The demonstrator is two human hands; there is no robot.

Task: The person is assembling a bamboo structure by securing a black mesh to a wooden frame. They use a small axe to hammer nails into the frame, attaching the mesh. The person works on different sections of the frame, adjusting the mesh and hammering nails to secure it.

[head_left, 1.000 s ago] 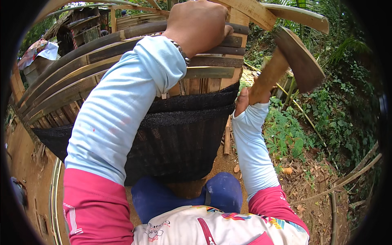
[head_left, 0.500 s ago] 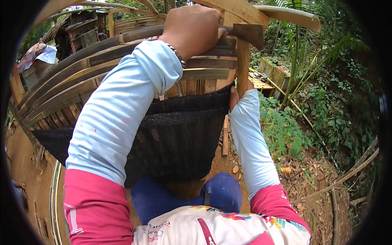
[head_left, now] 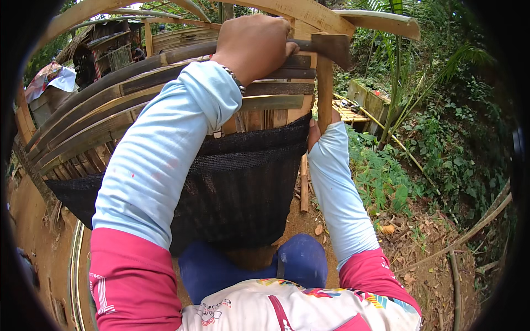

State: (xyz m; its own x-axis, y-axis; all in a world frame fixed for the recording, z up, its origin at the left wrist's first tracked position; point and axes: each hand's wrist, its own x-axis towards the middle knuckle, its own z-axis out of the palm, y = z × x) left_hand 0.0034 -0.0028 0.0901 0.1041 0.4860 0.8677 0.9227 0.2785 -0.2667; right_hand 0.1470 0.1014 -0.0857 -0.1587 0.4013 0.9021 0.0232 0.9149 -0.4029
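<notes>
Hatchet (head_left: pixel 324 83) gripped in our right hand (head_left: pixel 313 133), we seem to be hammering at one o'clock. At twelve, our left hand (head_left: pixel 251 47) clenches over the top slat (head_left: pixel 187 52); another blow needs steadiness.

Brown ground (head_left: pixel 33 212) — dry leaves (head_left: pixel 428 227) scattered at right, long pale poles (head_left: pixel 75 276) at left

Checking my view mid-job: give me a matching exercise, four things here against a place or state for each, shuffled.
Things:
1. Left hand
2. Hatchet
3. Black mesh
4. Bracelet

Places or states:
A. Hanging below the exposed bamboo slats
B. Around a wrist
C. Curled at the top slat
D. Handle roughly upright in the right hand

Pairs: 1-C, 2-D, 3-A, 4-B.
</notes>
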